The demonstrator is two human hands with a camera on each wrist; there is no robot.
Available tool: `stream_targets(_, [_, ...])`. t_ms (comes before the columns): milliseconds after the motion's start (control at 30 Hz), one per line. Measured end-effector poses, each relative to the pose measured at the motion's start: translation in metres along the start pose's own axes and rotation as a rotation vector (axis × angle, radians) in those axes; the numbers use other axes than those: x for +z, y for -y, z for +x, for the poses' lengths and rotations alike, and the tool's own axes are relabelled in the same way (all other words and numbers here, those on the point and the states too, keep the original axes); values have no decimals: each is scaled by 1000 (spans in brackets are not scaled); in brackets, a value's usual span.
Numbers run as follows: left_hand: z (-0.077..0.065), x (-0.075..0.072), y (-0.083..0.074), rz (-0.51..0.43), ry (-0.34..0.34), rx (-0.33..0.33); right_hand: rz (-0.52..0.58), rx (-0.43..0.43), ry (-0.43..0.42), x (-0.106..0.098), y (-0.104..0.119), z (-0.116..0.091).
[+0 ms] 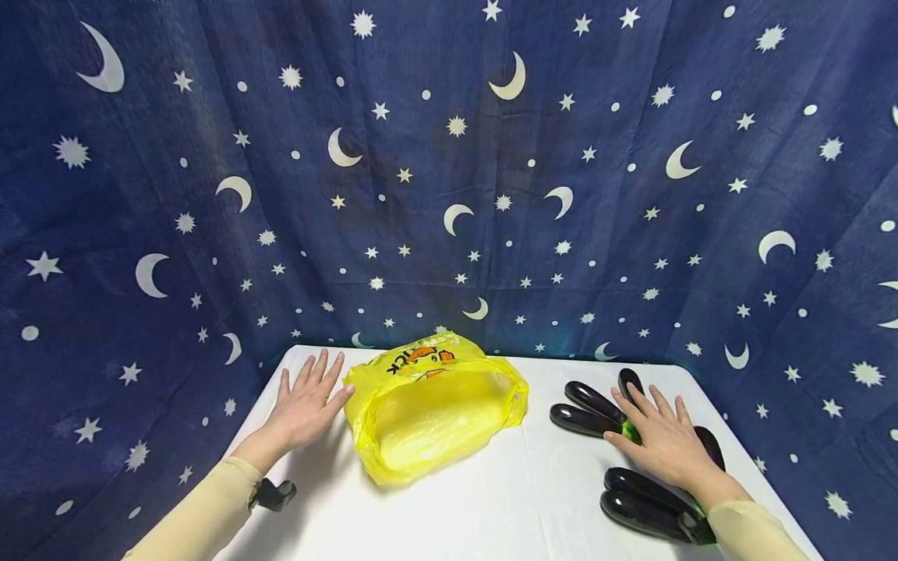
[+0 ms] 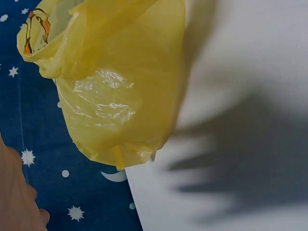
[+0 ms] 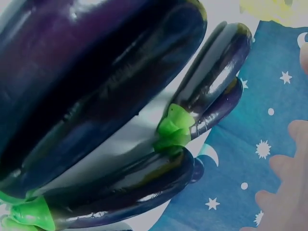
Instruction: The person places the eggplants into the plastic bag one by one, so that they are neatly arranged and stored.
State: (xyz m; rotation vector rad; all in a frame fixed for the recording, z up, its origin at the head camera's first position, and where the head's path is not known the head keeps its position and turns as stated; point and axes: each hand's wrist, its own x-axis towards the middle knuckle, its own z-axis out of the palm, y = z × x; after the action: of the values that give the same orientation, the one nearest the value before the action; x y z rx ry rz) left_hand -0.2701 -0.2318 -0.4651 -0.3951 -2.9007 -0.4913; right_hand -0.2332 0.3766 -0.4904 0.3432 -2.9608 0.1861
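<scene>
A yellow plastic bag (image 1: pixel 386 467) with a printed cartoon lies on its side on the table, its wide mouth facing me. Just left of it, my left hand (image 1: pixel 305 405) is held palm down with fingers spread, the thumb close to the bag's edge; nothing is in it. Several dark purple eggplants (image 1: pixel 641 518) with green stems lie at the right. Over them hovers my right hand (image 1: pixel 666 444), fingers spread and holding nothing; it partly hides some eggplants behind it. The right wrist view shows eggplants (image 3: pixel 120 197) close up, and the left wrist view the bag's side (image 2: pixel 115 110).
The table (image 1: pixel 533 499) has a white cover. A dark blue curtain (image 1: pixel 421 218) with moons and stars surrounds its back and sides. A small black device (image 1: pixel 275 495) is strapped to the left wrist.
</scene>
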Motion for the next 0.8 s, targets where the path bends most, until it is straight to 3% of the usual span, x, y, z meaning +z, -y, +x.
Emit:
stream_targets(167, [1, 3, -1, -34, -9, 19, 10, -13, -3, 2, 3, -1])
stream_targets(367, [0, 7, 1, -72, 27, 21, 47, -23, 4, 4, 8, 1])
stream_targets(600, [-3, 0, -9, -152, 47, 22, 78, -32, 11, 6, 13, 3])
stream_targets(800, [-3, -5, -16, -216, 112, -5, 112, -39, 28, 5, 18, 8])
